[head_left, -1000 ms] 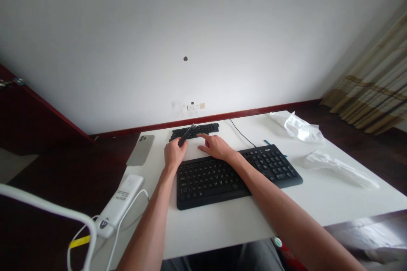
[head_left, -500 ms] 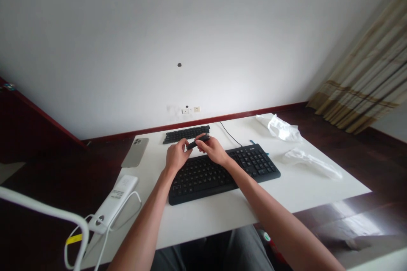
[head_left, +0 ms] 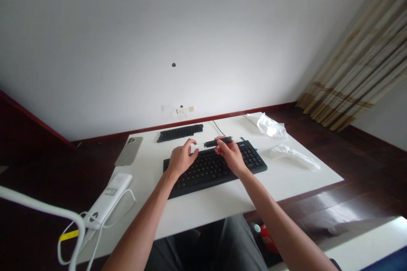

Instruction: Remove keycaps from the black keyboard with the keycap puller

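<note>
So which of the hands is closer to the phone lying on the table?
Left. The left hand hovers over the keyboard's left end, nearer the phone at the table's left edge. The right hand holds a black tool further right.

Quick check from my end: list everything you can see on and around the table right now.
keyboard: 1, black, table centre, under both hands
loose keycap rows: 1 group, black, table's far edge
phone: 1, grey, far left, face down
power bank: 1, white, near left, cable attached
plastic bags: 2, white, right side
table: 1, white
black tool: 1, held above keyboard
left hand: at the tool's thin end
right hand: fingers gripping the tool
</note>
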